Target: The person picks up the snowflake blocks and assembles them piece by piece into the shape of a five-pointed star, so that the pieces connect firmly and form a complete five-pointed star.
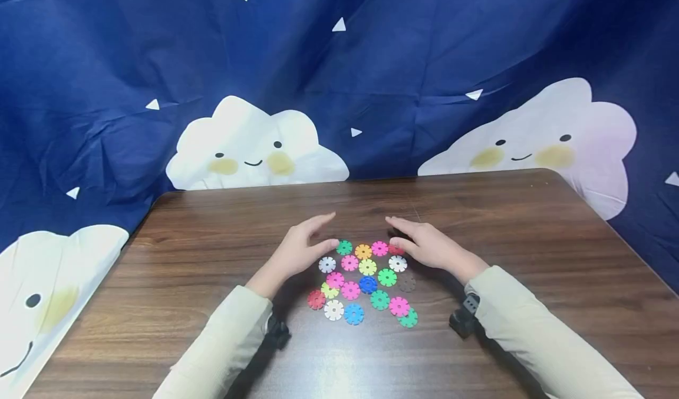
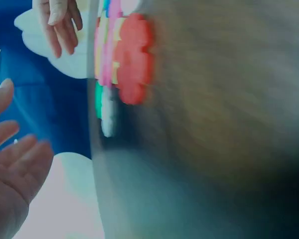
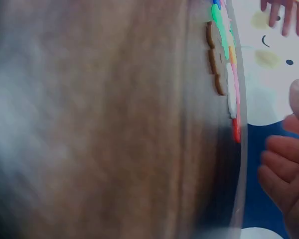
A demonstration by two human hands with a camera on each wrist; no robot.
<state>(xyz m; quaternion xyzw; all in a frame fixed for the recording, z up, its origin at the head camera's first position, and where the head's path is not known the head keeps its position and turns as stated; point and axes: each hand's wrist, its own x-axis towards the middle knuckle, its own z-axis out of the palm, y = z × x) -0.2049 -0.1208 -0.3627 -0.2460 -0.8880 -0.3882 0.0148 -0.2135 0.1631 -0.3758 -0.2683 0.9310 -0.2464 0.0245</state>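
Several notched plastic discs lie flat in a loose cluster between the two hands, among them a blue disc (image 1: 368, 284), a light blue disc (image 1: 353, 314), a yellow disc (image 1: 367, 267) and a brown disc (image 1: 407, 282). My left hand (image 1: 300, 247) hovers at the cluster's upper left, its thumb near a green disc (image 1: 344, 247). At the upper right is my right hand (image 1: 428, 244), its thumb over a partly hidden red disc (image 1: 395, 250). Both hands have extended fingers and hold nothing. In the left wrist view, a red disc (image 2: 134, 59) stands out nearest the camera.
The discs lie on a brown wooden table (image 1: 212, 328). Behind it hangs a dark blue cloth (image 1: 382, 51) printed with smiling clouds and small white triangles. Each wrist wears a small black device, such as the right one (image 1: 464, 316).
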